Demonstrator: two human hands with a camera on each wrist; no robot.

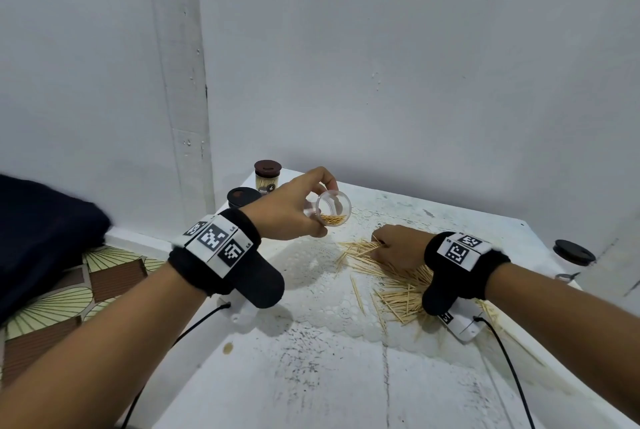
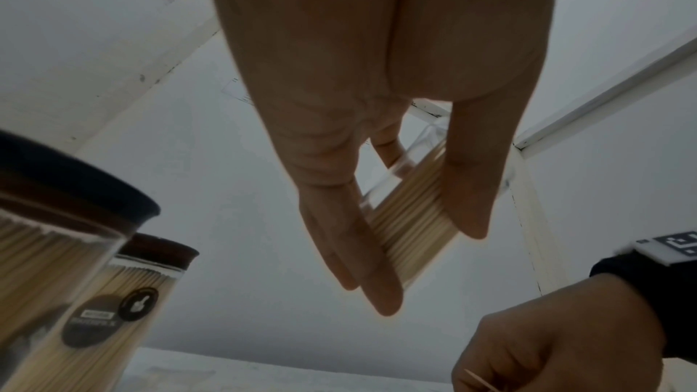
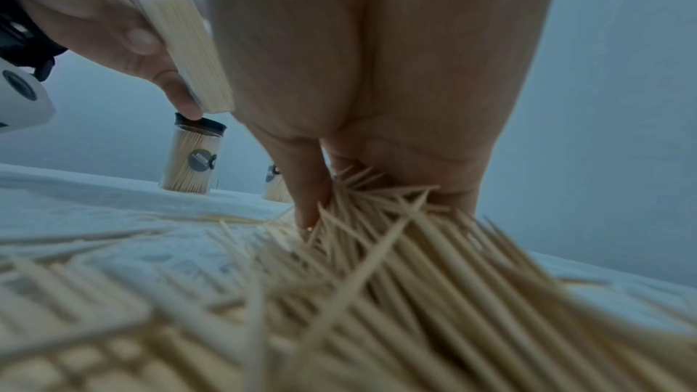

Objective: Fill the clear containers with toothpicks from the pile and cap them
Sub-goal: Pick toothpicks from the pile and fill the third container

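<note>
My left hand (image 1: 294, 210) holds a clear container (image 1: 330, 208) tilted on its side above the table, mouth toward me, with a layer of toothpicks along its lower wall. In the left wrist view the container (image 2: 409, 213) sits between thumb and fingers. My right hand (image 1: 394, 245) is down on the toothpick pile (image 1: 391, 286), its fingers curled around a bunch of toothpicks (image 3: 362, 198). The pile (image 3: 339, 294) spreads over a white lace mat. The right hand (image 2: 558, 351) shows low in the left wrist view with one toothpick tip sticking out.
Two capped containers full of toothpicks stand at the table's far left corner, one (image 1: 267, 174) behind the other (image 1: 242, 198). A dark-lidded jar (image 1: 573, 255) stands at the right edge. The white table (image 1: 311, 376) is scuffed in front. A dark cloth (image 1: 45, 231) lies left.
</note>
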